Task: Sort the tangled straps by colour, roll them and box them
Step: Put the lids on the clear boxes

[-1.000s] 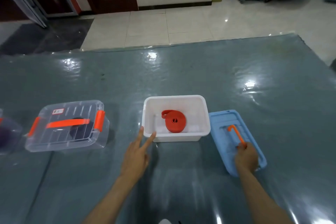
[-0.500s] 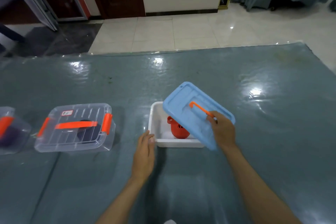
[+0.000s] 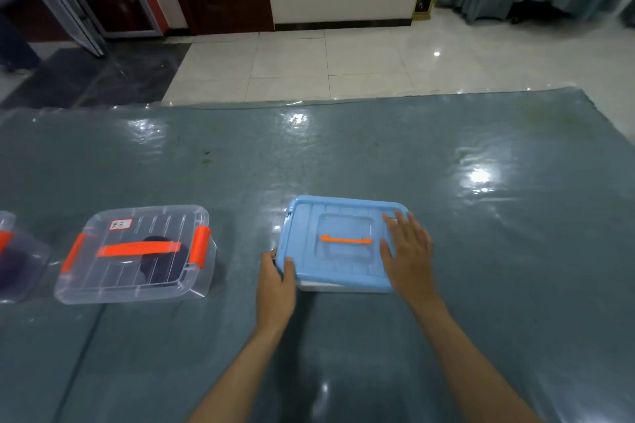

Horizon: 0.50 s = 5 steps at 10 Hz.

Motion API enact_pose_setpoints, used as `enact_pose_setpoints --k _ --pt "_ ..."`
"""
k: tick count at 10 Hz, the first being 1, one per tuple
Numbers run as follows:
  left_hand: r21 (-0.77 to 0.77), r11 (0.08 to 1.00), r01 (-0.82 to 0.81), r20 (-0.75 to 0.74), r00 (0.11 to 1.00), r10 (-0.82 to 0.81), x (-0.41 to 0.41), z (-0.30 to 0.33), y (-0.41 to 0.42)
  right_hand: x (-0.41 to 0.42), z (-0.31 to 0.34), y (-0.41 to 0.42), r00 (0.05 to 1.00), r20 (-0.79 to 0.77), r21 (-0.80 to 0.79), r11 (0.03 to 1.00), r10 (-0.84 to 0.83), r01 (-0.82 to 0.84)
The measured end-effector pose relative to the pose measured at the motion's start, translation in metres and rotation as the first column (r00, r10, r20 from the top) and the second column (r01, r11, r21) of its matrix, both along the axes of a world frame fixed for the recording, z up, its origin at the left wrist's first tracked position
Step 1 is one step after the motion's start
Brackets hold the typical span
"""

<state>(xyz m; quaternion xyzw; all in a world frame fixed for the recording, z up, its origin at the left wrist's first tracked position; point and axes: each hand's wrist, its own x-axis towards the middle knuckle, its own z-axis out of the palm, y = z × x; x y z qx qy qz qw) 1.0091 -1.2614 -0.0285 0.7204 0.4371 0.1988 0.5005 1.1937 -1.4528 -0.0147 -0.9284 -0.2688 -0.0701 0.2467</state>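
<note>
blue lid [image 3: 343,271] sits flat on the white box [image 3: 338,287] mid table [image 3: 378,154]. left hand [image 3: 276,280] grips the lid's near-left corner, thumb on top. right hand [image 3: 407,252] lies flat, fingers spread, on its right side. straps can't be seen under that lid. clear box [image 3: 137,252] with orange latches sits to the left, closed, something dark inside.

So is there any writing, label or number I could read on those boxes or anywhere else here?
White sticker with a red border on the lid of the clear box: it bears dark marks, too small and blurred to read.
Blue lid: no text shows.
Partly visible box at the left edge: no text shows.
Nothing else in view carries readable writing.
</note>
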Motion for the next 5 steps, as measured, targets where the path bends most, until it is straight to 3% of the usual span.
enact_pose_setpoints --k 1,2,4,5 --pt "-0.023 0.999 0.049 0.01 0.999 -0.048 -0.012 -0.007 -0.007 0.004 -0.008 -0.008 0.94 -0.33 0.155 0.977 -0.089 0.147" --pt "-0.08 0.994 0.078 0.042 0.996 -0.075 -0.016 -0.009 -0.011 0.011 -0.013 -0.013 0.854 -0.52 0.312 0.925 -0.025 0.217" --pt "0.0 0.994 0.109 -0.051 0.993 -0.108 -0.013 0.003 -0.004 0.025 -0.004 -0.009 0.802 -0.594 0.242 0.938 -0.058 0.247" --pt "0.012 0.983 0.183 -0.151 0.972 -0.179 -0.014 0.008 0.006 0.036 0.019 -0.011 0.774 -0.631 0.128 0.974 -0.064 0.185"
